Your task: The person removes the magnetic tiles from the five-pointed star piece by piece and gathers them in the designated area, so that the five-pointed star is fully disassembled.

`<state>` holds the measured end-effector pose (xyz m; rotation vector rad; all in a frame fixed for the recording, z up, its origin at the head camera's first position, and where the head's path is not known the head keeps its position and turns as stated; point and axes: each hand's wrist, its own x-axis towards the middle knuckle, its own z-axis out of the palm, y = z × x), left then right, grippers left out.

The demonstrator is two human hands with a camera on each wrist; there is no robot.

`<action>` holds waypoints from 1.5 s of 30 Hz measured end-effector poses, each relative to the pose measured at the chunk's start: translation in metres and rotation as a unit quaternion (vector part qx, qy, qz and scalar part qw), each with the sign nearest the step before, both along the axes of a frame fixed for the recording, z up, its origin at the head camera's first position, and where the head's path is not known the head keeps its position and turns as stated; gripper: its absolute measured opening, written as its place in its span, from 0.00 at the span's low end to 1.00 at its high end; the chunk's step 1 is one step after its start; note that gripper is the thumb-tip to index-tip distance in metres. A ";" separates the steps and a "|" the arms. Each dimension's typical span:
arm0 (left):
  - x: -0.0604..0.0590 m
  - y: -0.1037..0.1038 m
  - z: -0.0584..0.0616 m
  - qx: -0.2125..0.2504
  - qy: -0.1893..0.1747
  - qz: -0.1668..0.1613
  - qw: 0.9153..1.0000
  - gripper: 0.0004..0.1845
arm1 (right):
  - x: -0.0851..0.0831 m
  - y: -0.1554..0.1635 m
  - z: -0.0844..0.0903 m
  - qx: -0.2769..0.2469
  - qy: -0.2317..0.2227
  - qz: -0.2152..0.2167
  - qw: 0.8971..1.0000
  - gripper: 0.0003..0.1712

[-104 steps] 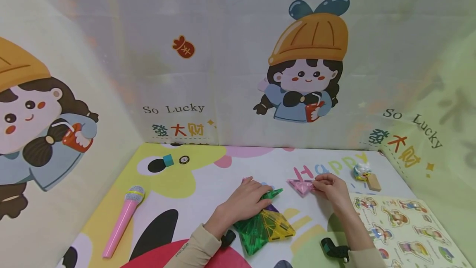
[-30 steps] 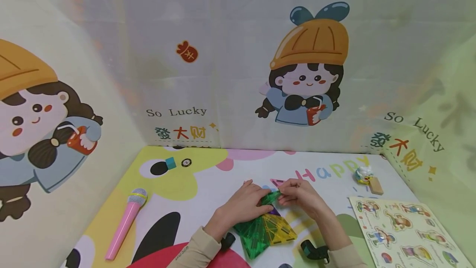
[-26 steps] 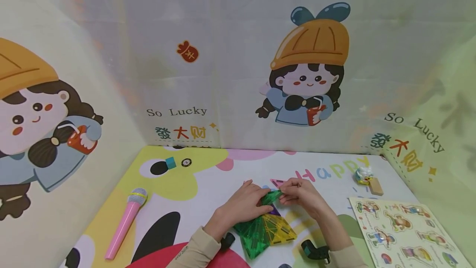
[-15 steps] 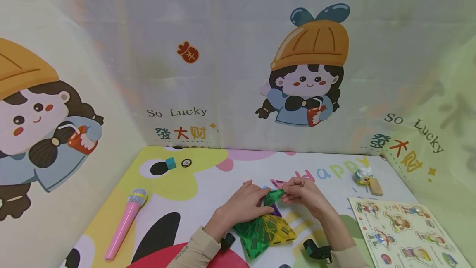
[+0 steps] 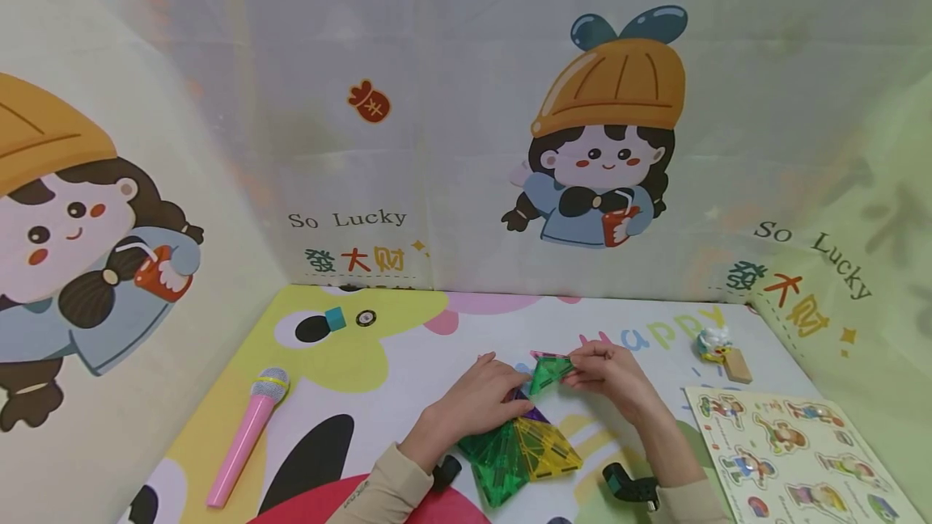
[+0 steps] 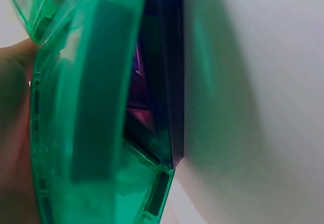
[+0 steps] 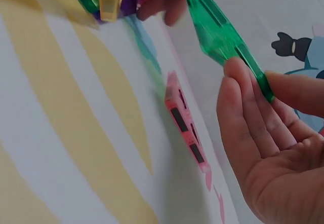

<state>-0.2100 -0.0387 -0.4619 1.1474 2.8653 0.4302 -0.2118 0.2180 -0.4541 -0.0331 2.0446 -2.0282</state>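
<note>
Microphone point(image 5: 247, 430) lies far left of tiles point(image 5: 518, 450); puzzle board point(image 5: 790, 447) right.

The right hand point(image 5: 612, 374) pinches a translucent green triangular magnetic tile point(image 5: 548, 371) at its corner, tilted above the printed play mat point(image 5: 408, 362). The left hand point(image 5: 476, 396) rests on a flat cluster of green, yellow and purple magnetic tiles point(image 5: 517, 455). A pink triangular tile point(image 5: 542, 356) lies just behind the green one

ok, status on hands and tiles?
Right hand pinches green triangle tile, lifted. Left hand presses flat tile cluster. Pink tile lies beneath, clear.
</note>
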 end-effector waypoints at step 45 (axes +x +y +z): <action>-0.001 -0.004 0.002 -0.006 0.022 0.003 1.000 0.19 | -0.028 0.005 -0.001 0.117 0.038 -0.068 0.990 0.23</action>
